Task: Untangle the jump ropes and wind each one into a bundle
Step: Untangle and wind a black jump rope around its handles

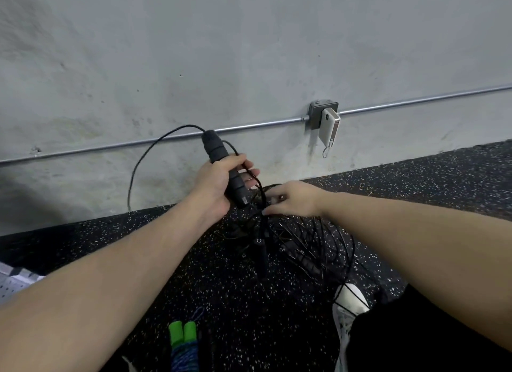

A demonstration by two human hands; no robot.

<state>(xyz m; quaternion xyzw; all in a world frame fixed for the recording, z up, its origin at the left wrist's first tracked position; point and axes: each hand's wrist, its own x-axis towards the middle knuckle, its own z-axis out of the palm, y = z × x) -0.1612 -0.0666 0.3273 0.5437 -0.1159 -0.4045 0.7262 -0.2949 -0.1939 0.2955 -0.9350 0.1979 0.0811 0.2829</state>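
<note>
While our left hand (214,181) grips a black handle (225,168), right hand (295,198) pinches cords in the tangle (302,241), strands indistinct, green handles (182,334) bundled, shoe (347,302) half hidden.

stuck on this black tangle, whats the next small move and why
Probably lift the black handle in the left hand up and away, while the right hand pinches the cord at the knot; its cord already loops free toward the wall.
</note>
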